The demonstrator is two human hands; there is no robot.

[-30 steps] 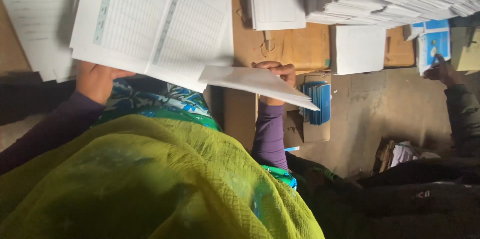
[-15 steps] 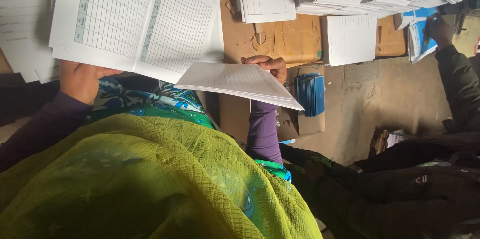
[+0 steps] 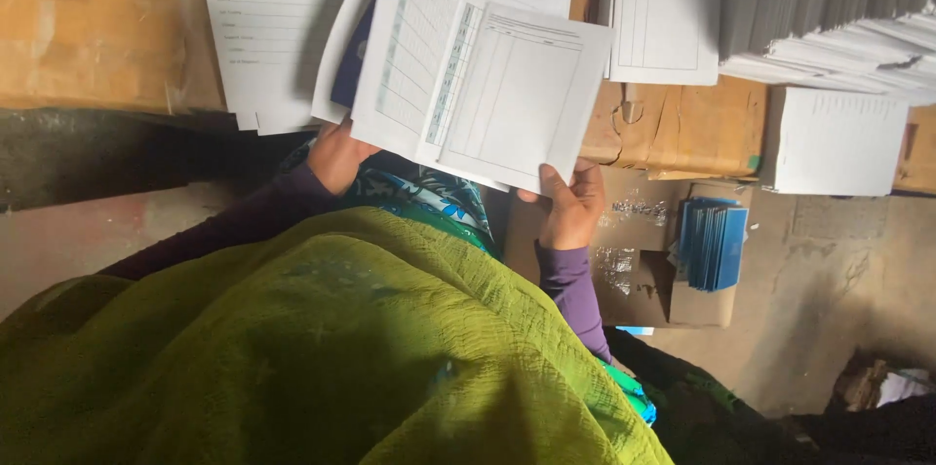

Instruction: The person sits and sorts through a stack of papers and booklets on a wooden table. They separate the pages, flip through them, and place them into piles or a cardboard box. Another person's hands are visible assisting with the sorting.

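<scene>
Hands are gripping white printed paper sheets (image 3: 487,85) — right hand (image 3: 570,207) pinching the bottom corner, left hand (image 3: 336,155) holding underneath — sheets leaning up over the brown cardboard table (image 3: 682,124).

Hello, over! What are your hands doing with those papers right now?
Left hand grips printed sheets from below. Right hand pinches folded sheet at its lower edge. Blue cards lie apart. Nothing blocking.

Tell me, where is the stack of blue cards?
In the head view, the stack of blue cards sits on the right, on a cardboard box just right of the right hand, below the white paper block.
</scene>
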